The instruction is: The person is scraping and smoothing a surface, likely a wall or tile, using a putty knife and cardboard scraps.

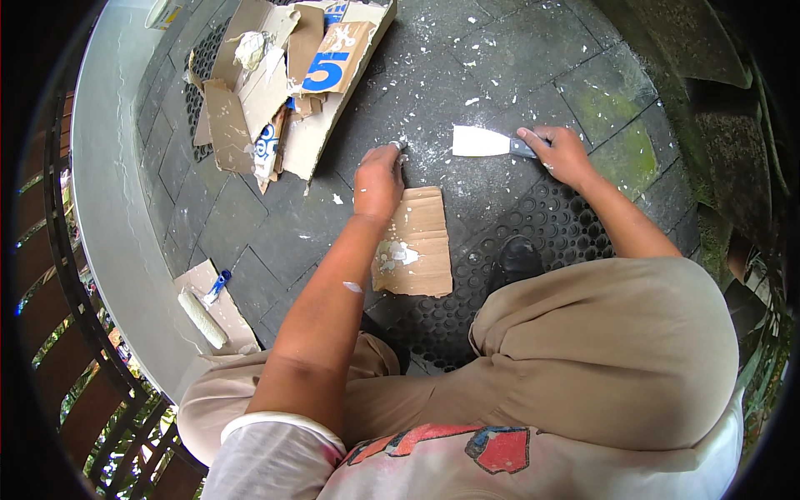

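My right hand (565, 157) grips the dark handle of a putty knife (482, 142). Its wide, pale blade points left, low over the grey floor tiles (225, 212). My left hand (380, 182) is closed, fingertips pinched together close to the floor among white flakes. What they hold, if anything, is too small to make out. Just beside and below that hand lies a flat brown cardboard piece (423, 221) with white paint flakes on it. White specks and dust cover the tiles around the blade.
Torn cardboard (242, 125) with blue print is heaped at the far left, a crumpled white wad (252, 50) on it. At the lower left a paint roller sleeve (202, 318) and a blue-handled tool (218, 286) rest on cardboard. Perforated rubber mat (550, 218) lies by my shoe (518, 258).
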The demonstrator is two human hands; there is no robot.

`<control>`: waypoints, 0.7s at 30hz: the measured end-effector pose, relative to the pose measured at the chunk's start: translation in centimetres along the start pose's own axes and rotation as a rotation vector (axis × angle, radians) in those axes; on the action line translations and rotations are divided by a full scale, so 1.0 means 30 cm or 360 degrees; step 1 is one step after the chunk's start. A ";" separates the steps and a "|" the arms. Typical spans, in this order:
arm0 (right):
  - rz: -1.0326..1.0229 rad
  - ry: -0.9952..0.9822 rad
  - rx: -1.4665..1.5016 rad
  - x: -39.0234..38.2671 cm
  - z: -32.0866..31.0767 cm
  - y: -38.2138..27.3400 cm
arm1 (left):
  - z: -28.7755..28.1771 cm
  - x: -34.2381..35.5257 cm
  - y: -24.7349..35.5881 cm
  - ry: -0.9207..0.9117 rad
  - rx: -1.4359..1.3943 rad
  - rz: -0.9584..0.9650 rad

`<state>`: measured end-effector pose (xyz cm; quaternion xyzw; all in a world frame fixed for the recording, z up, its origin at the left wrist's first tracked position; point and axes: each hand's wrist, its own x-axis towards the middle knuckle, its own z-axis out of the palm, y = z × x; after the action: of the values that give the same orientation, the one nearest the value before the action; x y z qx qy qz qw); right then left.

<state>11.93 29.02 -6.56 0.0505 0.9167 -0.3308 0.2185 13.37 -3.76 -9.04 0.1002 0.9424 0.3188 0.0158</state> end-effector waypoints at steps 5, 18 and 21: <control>-0.0002 -0.0022 -0.0013 0.001 0.003 -0.009 | 0.003 0.005 0.001 -0.0092 0.0094 -0.0020; -0.0165 -0.0094 -0.0061 0.033 -0.022 -0.040 | -0.119 0.076 -0.052 -0.0561 0.0183 0.0293; -0.0311 -0.0211 -0.0312 0.115 -0.034 -0.110 | -0.145 0.079 -0.064 -0.0603 0.0285 0.0091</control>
<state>7.67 26.92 -5.41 -0.0825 0.9287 -0.2621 0.2491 10.30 -7.39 -6.64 0.1862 0.9439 0.2095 0.1747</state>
